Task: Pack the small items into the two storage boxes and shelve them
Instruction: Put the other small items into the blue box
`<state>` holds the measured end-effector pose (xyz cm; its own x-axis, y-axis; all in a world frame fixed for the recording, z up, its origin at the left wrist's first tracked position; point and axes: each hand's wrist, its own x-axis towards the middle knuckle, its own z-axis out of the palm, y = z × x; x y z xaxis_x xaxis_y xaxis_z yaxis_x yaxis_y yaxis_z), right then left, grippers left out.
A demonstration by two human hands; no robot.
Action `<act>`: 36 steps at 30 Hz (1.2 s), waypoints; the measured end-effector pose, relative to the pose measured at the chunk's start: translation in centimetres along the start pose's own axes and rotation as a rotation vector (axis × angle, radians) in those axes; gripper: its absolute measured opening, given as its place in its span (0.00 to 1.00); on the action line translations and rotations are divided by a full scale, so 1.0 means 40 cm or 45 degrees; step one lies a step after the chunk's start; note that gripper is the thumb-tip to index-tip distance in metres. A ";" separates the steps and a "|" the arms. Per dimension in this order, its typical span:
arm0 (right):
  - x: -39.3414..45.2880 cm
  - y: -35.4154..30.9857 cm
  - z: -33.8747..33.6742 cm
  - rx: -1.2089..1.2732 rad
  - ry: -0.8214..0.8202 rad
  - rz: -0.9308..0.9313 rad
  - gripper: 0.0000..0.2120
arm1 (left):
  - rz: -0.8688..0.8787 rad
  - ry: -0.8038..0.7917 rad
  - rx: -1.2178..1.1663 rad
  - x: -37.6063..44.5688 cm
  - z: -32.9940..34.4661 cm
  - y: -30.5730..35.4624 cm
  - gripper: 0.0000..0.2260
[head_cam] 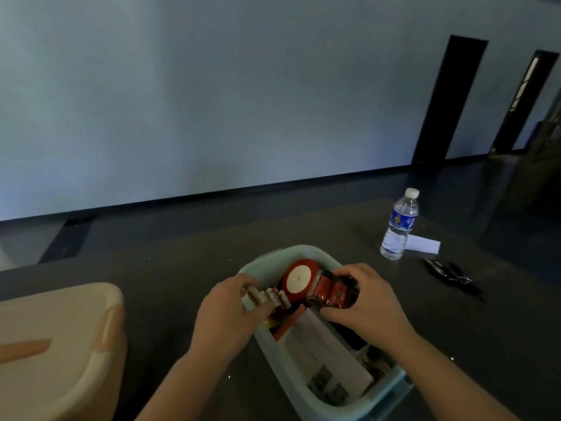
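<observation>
Dark tabletop (182, 268) is seen below a pale wall. On it, the open green box (391, 387) is being filled: a red packet (329, 291) is grasped by the right hand (364, 302) above the box's far end, probably to be fitted beside the red ribbon spool (299, 279). A row of small pale items (270, 297) is pinched by the left hand (226, 314), likely to make room. The beige box (54, 344), lidded, is set apart at left; 1 water bottle (399, 226) stands well clear.

Open box (315, 387) centre on table (170, 268), lidded box (54, 344) left; bottle (399, 226) behind right
</observation>
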<state>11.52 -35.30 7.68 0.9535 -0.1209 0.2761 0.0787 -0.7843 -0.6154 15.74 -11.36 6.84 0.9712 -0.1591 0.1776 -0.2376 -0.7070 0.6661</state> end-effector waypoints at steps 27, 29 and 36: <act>0.225 0.033 0.157 -0.223 -0.189 -0.102 0.25 | 0.226 -0.079 0.351 0.234 0.123 -0.022 0.11; 0.182 0.032 0.115 -0.147 -0.118 -0.045 0.23 | 0.276 -0.009 0.284 0.203 0.110 0.006 0.08; -0.090 0.076 -0.037 0.024 0.294 0.190 0.18 | 0.517 -0.091 0.016 0.059 0.125 0.210 0.10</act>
<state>7.89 -38.16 5.89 0.8634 -0.3716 0.3414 -0.0502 -0.7364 -0.6747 16.15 -21.13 9.22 0.7973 -0.4744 0.3731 -0.6023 -0.5852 0.5430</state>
